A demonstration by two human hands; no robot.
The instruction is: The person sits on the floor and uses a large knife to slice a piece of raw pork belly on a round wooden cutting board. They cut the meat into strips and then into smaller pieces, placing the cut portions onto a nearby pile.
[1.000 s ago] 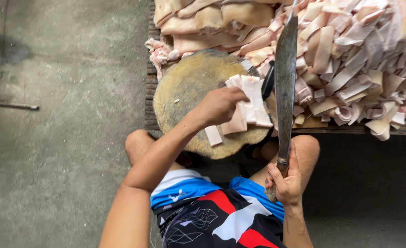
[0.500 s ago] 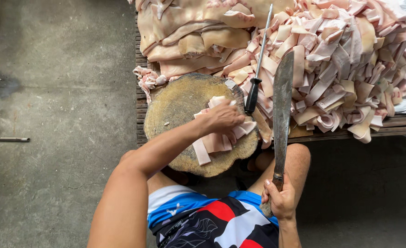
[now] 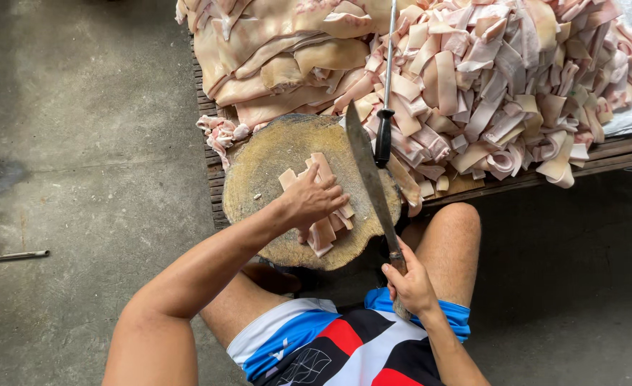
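Pale pink strips of raw pork skin (image 3: pixel 328 214) lie stacked on the round, worn wooden chopping block (image 3: pixel 259 171), which sits at the near edge of a low slatted wooden platform (image 3: pixel 609 151). In the head view, the left hand (image 3: pixel 314 200) lies flat on the stack, fingers (image 3: pixel 328 187) spread and pressing down, forearm reaching in from the lower left. The right hand (image 3: pixel 410 284) is closed around the handle of a long, broad-bladed steel knife (image 3: pixel 370 179), whose blade slants up over the block's right side, just beside the strips. To cut well, I judge the pressing fingertips should curl back from the blade line and the stack be held square before the knife drops. Behind the block, a black-handled sharpening steel (image 3: pixel 386 100) rests on a big heap of cut pink strips (image 3: pixel 516 78); larger uncut slabs (image 3: pixel 273 50) lie to its left.
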